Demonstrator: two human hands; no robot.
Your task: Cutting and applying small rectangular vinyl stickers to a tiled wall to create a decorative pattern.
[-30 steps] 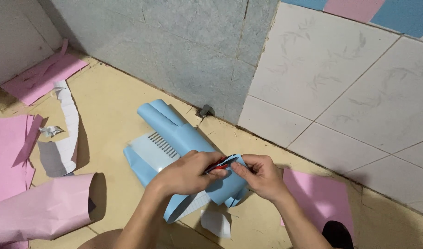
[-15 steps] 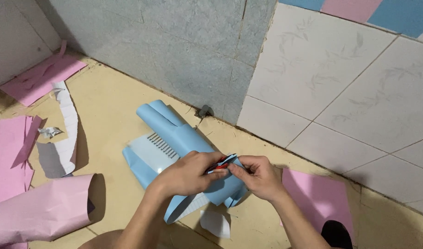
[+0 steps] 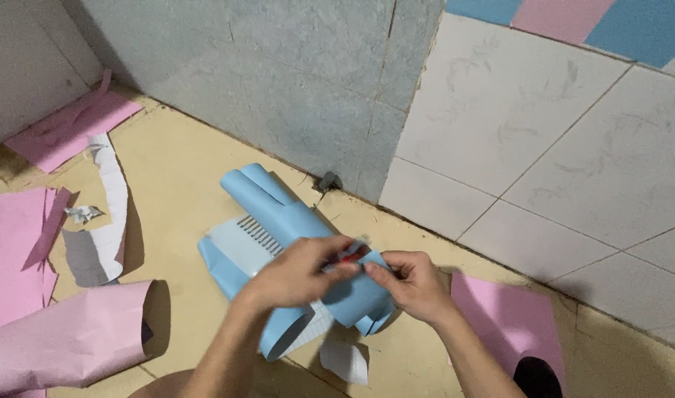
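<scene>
My left hand [image 3: 297,271] and my right hand [image 3: 409,284] meet over a curled light blue paper sheet [image 3: 278,210] lying on the yellowish floor. Between the fingers of both hands is a small red and dark object [image 3: 349,255], slim like a cutter or pen; what it is exactly cannot be told. A spiral-bound notebook [image 3: 243,239] lies partly under the blue paper. The blue paper's lower end rolls up beneath my hands.
A rolled pink paper [image 3: 65,339] lies at the lower left, flat pink sheets [image 3: 9,258] beside it and another pink sheet [image 3: 510,320] at the right. White paper scraps [image 3: 105,214] lie on the floor. A grey wall [image 3: 278,81] and white tiles [image 3: 543,140] stand behind.
Both hands stay together over the blue paper; the small red object has shifted slightly between the fingers. Nothing else has moved.
</scene>
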